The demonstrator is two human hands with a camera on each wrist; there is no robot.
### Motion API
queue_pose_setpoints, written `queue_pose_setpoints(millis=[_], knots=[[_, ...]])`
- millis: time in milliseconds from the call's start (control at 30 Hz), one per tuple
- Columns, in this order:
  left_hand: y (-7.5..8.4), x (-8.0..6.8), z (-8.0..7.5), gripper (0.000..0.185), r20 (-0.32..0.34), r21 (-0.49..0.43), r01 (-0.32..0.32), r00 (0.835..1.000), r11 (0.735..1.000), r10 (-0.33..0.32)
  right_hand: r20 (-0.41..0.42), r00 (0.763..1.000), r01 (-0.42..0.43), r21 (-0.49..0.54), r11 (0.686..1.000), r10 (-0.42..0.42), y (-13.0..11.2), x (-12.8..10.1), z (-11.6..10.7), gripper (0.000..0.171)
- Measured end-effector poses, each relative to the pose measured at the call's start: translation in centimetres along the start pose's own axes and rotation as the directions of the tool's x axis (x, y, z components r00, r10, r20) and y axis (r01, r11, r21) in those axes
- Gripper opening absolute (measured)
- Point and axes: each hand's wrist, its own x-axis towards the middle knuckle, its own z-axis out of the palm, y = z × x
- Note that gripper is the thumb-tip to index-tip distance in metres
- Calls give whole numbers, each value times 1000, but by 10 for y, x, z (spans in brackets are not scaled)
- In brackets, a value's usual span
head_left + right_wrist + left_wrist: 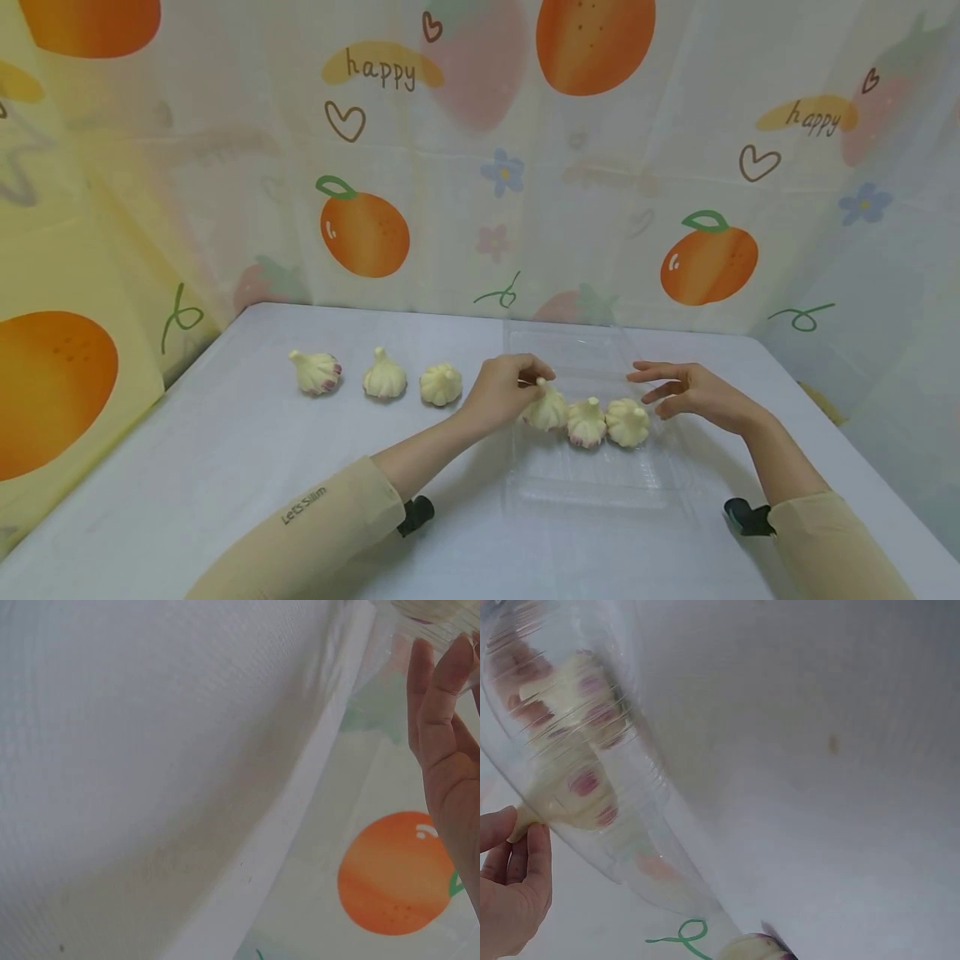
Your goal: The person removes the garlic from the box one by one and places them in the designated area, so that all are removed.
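Observation:
My left hand point(504, 390) pinches the stem of a white garlic bulb point(546, 409) at the left side of a clear plastic container point(581, 493). Inside it, two more bulbs, a middle one point(586, 423) and a right one point(628, 422), sit in a row beside the held bulb. In the left wrist view the held garlic bulb point(574, 791) shows purple patches through the plastic, its stem between thumb and fingers. To the right of the row, my right hand point(697, 397) hovers with relaxed, spread fingers, holding nothing.
Left of the container, three garlic bulbs stand spaced apart on the white table point(300, 467): a far-left bulb point(316, 372), a middle bulb point(385, 374) and a nearer bulb point(441, 384). Behind the table hangs a fruit-printed curtain point(585, 183).

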Motion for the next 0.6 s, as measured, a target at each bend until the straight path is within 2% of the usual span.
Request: queue_pose_setpoints(millis=[600], knots=[[17,-11,-27,18,-49,-54,-33,998,998,30,-3,1000,-6,-14,1000,6,-1,0,0,53]])
